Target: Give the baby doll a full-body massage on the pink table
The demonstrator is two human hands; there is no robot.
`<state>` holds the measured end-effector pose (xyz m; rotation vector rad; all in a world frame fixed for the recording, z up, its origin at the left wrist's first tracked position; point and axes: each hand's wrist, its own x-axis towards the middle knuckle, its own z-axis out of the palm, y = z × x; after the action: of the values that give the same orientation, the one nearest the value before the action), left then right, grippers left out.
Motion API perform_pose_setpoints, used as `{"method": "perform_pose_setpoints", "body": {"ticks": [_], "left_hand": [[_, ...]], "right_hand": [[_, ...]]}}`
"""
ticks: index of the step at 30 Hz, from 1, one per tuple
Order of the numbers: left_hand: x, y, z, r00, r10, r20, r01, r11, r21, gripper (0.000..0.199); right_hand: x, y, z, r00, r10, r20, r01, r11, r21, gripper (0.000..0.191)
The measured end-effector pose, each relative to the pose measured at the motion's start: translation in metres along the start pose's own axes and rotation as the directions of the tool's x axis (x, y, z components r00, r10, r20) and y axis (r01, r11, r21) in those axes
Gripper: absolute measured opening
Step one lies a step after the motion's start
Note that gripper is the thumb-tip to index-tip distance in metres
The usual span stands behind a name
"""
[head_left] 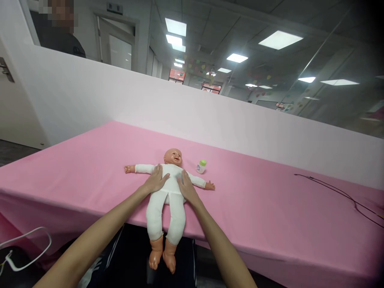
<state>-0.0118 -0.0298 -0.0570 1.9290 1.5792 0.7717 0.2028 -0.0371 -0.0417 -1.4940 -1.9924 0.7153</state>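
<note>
A baby doll (172, 187) in a white cloth suit lies face up on the pink table cover (255, 200), its arms spread and its feet hanging over the front edge. My left hand (156, 179) lies flat on the left side of its chest. On the right side of the chest rests my right hand (186, 186), palm down with fingers extended. Neither hand is closed around anything. A small clear bottle with a green lid (201, 166) stands just above the doll's right-hand arm in the view.
Thin black cables (336, 189) lie on the table at the right. Behind the table runs a white wall (210, 118) with glass above. A person (60, 36) is at the upper left. A white cable (30, 264) hangs at the lower left.
</note>
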Motion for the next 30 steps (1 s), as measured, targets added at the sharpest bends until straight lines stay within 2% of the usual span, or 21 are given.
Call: {"method": "perform_pose_setpoints", "body": {"ticks": [4,7,10,13,17,19,22,25,30], "left_hand": [[-0.039,-0.011,-0.008,0.996,0.070,0.050,-0.068,0.997,-0.043,0.092],[-0.058,0.000,-0.003,0.981,0.175,0.089,-0.175,0.984,0.000,0.088],[-0.058,0.022,0.007,0.964,0.242,0.114,-0.250,0.967,0.055,0.087],[-0.039,0.041,0.013,0.974,0.201,0.108,-0.213,0.970,0.114,0.090],[-0.006,0.043,0.013,0.991,0.125,0.047,-0.131,0.980,0.150,0.089],[0.006,0.034,0.010,0.996,0.085,0.008,-0.085,0.986,0.145,0.091],[0.012,0.017,0.006,0.999,0.039,-0.001,-0.039,0.994,0.102,0.097],[0.002,0.001,-0.001,1.000,0.003,0.029,-0.004,1.000,0.031,0.100],[-0.036,-0.011,-0.018,0.998,0.052,0.042,-0.049,0.996,-0.073,0.095]], "right_hand": [[-0.035,-0.002,-0.004,0.996,-0.020,0.092,0.019,1.000,0.010,0.095],[-0.045,-0.005,0.000,0.983,-0.123,0.137,0.127,0.992,-0.024,0.087],[-0.037,-0.009,0.008,0.939,-0.282,0.194,0.300,0.951,-0.070,0.075],[-0.015,-0.011,0.014,0.913,-0.355,0.201,0.382,0.917,-0.117,0.069],[0.015,-0.008,0.016,0.967,-0.249,0.049,0.253,0.960,-0.117,0.068],[0.023,-0.004,0.015,0.988,-0.152,-0.021,0.149,0.985,-0.085,0.070],[0.021,0.004,0.010,0.999,-0.028,-0.046,0.027,0.999,-0.030,0.079],[0.003,0.008,0.003,1.000,0.001,-0.015,-0.001,1.000,0.014,0.086],[-0.040,0.001,-0.006,0.997,-0.032,0.071,0.029,0.999,0.045,0.088]]}}
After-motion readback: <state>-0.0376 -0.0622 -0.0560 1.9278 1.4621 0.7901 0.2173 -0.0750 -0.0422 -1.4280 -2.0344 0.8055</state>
